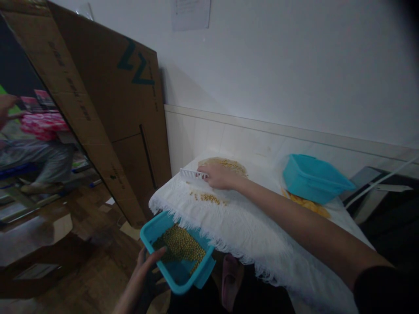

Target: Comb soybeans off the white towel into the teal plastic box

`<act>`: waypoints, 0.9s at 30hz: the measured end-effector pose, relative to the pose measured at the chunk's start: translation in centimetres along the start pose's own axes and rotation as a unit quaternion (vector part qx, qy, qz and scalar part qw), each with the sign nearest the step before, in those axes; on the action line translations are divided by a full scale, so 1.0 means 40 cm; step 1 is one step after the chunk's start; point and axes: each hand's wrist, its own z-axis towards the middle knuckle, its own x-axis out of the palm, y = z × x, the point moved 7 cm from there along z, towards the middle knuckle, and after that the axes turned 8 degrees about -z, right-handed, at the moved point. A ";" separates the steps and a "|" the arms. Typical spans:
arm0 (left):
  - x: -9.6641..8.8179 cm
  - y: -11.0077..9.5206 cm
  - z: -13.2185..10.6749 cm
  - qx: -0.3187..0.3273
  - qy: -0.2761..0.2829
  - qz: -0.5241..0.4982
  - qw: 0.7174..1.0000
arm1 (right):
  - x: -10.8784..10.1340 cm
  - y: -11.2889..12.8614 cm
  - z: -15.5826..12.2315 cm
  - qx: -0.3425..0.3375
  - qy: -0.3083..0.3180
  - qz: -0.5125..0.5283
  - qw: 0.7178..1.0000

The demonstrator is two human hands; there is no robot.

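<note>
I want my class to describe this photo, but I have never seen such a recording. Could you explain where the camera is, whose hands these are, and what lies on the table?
There is no machine here: a person works with bare hands, and the single picture comes from a camera worn on their head, looking forward and down. The right hand reaches over a white fringed cloth covering the table and holds a white toothed plastic scraper beside small yellowish beans scattered on it. The left hand holds a turquoise plastic basket below the table's near edge, with more such beans inside. A second turquoise basket sits tilted at the right, on yellow pieces I cannot identify. A large brown cardboard sheet leans at the left by the wall.
</note>
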 end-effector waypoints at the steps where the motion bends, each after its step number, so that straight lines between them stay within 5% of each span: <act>1: 0.000 0.000 0.001 0.000 0.002 -0.003 1.000 | 0.001 0.005 -0.013 -0.003 0.004 -0.003 1.000; 10: 0.003 -0.002 -0.005 -0.017 0.017 0.005 1.000 | 0.005 0.022 -0.109 -0.022 0.041 -0.040 0.998; 14: 0.008 -0.005 -0.010 -0.015 0.027 0.001 1.000 | -0.057 0.007 -0.114 -0.001 0.003 -0.026 1.000; 18: 0.006 -0.005 -0.010 -0.011 0.023 0.006 1.000 | -0.110 0.010 -0.089 0.064 -0.061 0.106 0.990; 27: 0.013 -0.014 -0.023 -0.009 0.031 0.008 0.999 | 0.070 0.050 -0.030 0.183 -0.059 0.374 0.907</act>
